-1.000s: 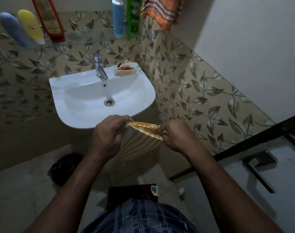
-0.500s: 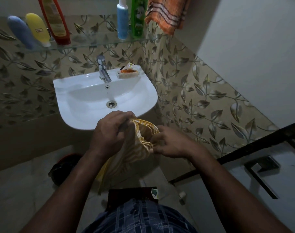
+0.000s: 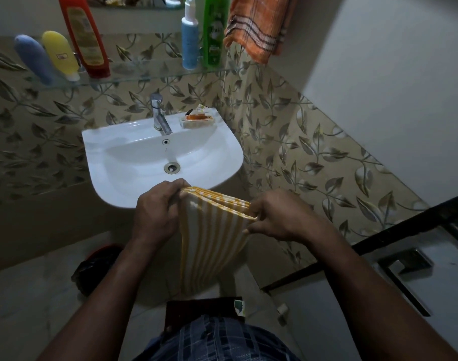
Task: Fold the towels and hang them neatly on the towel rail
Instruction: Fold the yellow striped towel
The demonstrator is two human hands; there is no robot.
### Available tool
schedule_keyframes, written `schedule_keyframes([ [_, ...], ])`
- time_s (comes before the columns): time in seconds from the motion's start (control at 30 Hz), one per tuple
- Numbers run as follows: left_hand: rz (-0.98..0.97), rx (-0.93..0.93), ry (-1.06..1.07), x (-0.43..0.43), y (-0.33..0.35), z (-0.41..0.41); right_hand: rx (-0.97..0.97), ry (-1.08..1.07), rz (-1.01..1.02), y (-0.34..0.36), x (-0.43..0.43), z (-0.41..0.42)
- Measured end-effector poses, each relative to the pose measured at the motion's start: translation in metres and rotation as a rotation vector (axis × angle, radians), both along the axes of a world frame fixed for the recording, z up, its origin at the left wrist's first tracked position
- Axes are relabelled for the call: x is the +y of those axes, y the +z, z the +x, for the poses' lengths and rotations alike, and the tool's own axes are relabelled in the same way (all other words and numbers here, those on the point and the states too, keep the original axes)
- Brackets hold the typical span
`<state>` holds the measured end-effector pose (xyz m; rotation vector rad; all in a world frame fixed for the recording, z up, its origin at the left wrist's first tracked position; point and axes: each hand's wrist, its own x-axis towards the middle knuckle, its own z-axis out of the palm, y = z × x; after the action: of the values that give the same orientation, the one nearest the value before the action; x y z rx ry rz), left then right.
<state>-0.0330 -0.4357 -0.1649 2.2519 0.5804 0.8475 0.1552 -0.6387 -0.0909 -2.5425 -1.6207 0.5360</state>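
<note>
A yellow and white striped towel (image 3: 209,241), folded into several layers, hangs in front of the basin. My left hand (image 3: 157,212) grips its upper left corner. My right hand (image 3: 277,217) pinches the upper right corner, and the top edge is stretched straight between them. An orange checked towel (image 3: 259,24) hangs high on the right wall at the top of the view. The rail that carries it is out of sight.
A white wash basin (image 3: 134,162) with a tap (image 3: 160,117) and a soap dish (image 3: 198,119) stands just beyond my hands. Above it a glass shelf (image 3: 144,71) holds several bottles. A dark bin (image 3: 97,267) sits on the floor at the left; a door handle (image 3: 405,272) is at the right.
Half a second ago the towel was bunched between my hands close together. Now my hands have moved apart and the folded towel hangs flat with its top edge taut.
</note>
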Motion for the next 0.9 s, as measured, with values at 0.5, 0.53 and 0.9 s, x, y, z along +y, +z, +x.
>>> schedule_keyframes([
  [0.5,0.016,-0.063,-0.150,-0.026,0.022,0.001,0.449,-0.532,0.169,-0.030,-0.003,-0.003],
  [0.53,0.024,-0.054,-0.147,-0.023,0.022,0.000,0.453,-0.509,0.177,-0.035,-0.003,-0.004],
  [0.9,0.069,-0.059,-0.085,-0.013,0.019,-0.010,0.124,-0.233,0.103,-0.036,0.011,-0.015],
])
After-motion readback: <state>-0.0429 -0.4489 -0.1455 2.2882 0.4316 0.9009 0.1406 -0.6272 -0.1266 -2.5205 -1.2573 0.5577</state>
